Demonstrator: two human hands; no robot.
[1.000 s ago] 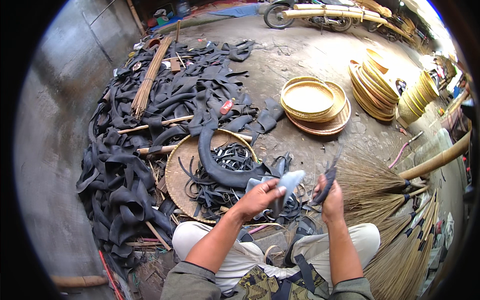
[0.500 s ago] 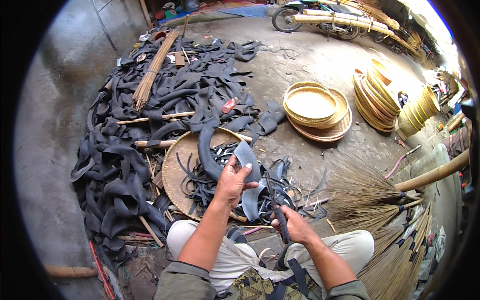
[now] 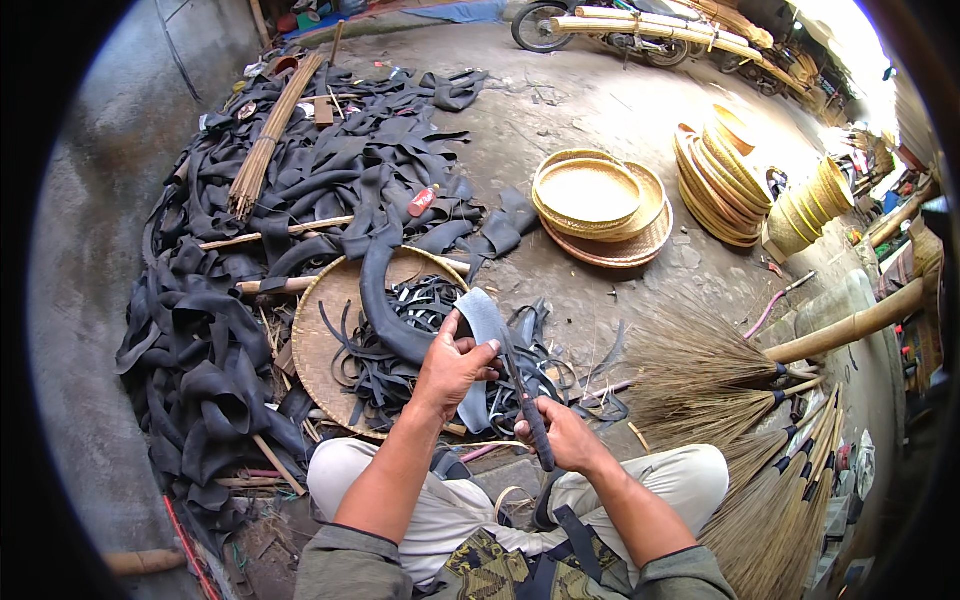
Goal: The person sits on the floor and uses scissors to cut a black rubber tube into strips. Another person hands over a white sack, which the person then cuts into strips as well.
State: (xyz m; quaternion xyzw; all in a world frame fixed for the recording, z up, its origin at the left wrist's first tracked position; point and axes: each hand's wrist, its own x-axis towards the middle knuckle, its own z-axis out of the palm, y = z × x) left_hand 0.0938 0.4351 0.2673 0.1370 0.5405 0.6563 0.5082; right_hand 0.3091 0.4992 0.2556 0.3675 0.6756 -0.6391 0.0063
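Note:
In my left hand is a piece of rubber inner tube, its thumb and fingers closed on it. The grey inner face of the rubber piece shows above my fingers, and more of it hangs below them. My right hand grips a knife by its dark, wrapped handle. The slim blade points up and away, lying against the right edge of the rubber piece. Under my hands a round woven tray holds a tangle of cut black rubber strips, with a curved black tube piece across it.
A heap of black rubber sheets fills the left side, with a bundle of sticks on top. Woven trays and stacked baskets stand beyond. Brooms and a bamboo pole lie at right. A motorbike stands far back.
The knife blade has moved left and now lies against the rubber piece's edge, where it stood a little apart. My view has shifted slightly, moving the surroundings left and up.

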